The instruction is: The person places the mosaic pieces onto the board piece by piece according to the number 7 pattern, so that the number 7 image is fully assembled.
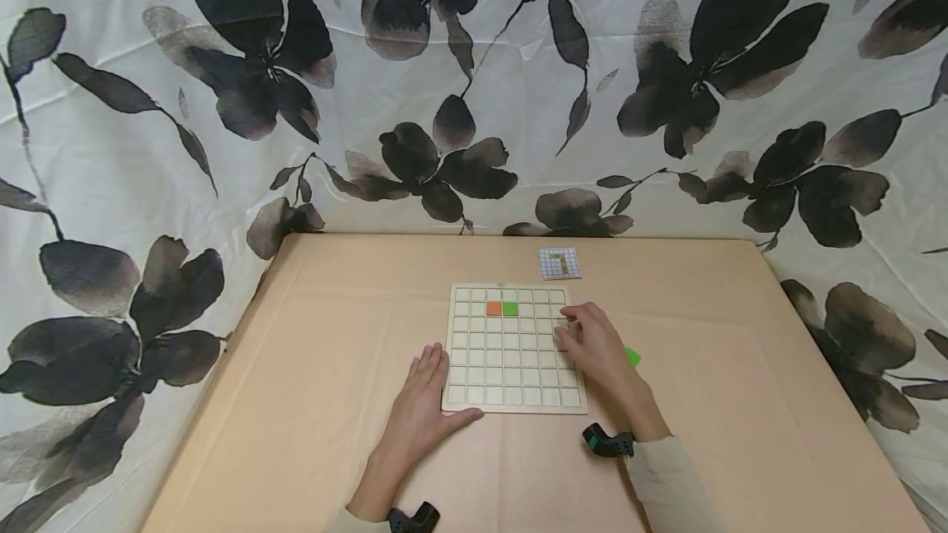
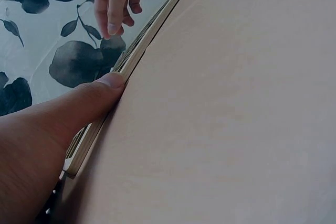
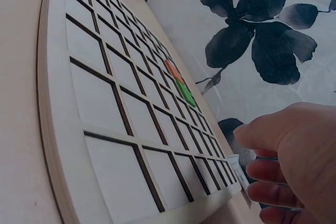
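Right of the frame's centre, my right hand (image 1: pixel 596 348) hung loose, empty; its sideways drift could knock the green piece (image 1: pixel 633 356). My straight-fingered left hand (image 1: pixel 420 401) touched the board (image 1: pixel 513 359).

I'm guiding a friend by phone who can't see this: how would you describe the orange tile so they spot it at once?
On the tan tabletop, find the pale gridded board. Look near its far edge, slightly left of the middle. The orange tile is the small square there, set apart by colour from the green tile just to its right.
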{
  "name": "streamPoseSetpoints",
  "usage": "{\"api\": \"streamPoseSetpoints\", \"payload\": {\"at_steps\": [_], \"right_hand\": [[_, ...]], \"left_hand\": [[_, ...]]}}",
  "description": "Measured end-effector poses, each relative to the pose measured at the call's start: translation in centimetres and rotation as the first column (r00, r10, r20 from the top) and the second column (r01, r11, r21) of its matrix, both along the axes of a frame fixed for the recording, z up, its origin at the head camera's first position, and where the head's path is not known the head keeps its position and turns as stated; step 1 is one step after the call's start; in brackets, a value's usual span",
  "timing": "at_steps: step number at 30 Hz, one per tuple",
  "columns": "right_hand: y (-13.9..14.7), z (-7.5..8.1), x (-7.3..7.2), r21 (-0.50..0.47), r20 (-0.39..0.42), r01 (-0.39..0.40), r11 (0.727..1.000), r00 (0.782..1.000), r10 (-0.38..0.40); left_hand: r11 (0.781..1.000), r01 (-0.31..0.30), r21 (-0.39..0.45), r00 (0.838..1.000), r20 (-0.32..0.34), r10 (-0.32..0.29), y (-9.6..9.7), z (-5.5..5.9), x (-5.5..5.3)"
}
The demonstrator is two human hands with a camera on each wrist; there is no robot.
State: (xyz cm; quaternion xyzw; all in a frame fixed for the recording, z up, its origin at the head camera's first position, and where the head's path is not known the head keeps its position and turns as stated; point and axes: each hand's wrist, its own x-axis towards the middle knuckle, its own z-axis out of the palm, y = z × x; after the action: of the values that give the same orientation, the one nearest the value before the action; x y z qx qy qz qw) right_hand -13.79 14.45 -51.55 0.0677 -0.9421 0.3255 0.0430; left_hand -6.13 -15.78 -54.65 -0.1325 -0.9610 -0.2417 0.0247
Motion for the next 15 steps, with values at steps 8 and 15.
{"api": "streamPoseSetpoints", "payload": {"at_steps": [8,15], "right_hand": [[0.4,0.0,1.1,0.013,-0.011,0.012,1.0,1.0,-0.012],[1.0,0.0,2.2,0.015,0.0,0.031,0.999,1.0,-0.031]], "left_hand": [[1.0,0.007,0.0,1.0,0.014,-0.007,-0.4,0.2,0.3],[1.0,0.013,-0.001,1.0,0.017,-0.013,-0.7,0.4,0.5]]}}
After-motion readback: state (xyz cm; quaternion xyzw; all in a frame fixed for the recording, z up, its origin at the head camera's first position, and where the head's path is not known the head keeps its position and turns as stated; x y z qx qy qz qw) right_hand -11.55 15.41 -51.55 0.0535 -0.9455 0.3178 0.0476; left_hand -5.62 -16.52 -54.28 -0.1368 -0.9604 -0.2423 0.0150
